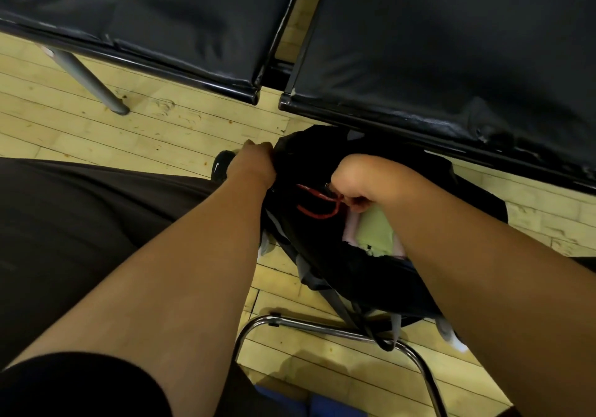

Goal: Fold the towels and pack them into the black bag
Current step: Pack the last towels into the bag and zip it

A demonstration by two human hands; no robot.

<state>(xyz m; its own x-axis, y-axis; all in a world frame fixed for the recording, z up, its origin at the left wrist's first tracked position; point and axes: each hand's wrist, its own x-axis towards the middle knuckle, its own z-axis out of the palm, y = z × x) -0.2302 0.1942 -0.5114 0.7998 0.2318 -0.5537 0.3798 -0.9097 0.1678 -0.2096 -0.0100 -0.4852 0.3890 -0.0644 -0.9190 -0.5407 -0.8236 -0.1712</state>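
I saw the right hand (361,184) pinching a red cord (317,205) at the mouth of the black bag (309,158), its fingertips hidden underneath. At nine o'clock the left hand (254,162) gripped the bag's rim, fingers buried in cloth. Inside lay a green towel (374,229) and a pink towel (351,224), half covered by the forearm. The shoe (222,166) bore a white swoosh. Black benches (451,46) stood at twelve o'clock and a chrome chair frame (322,324) at six.

Black bag (338,255) was matt cloth; beyond it, seat pads (451,46) glossy, creased leatherette. Floor (113,126) beneath was scuffed pale wood. Chair frame (322,324) nearer was polished chrome.
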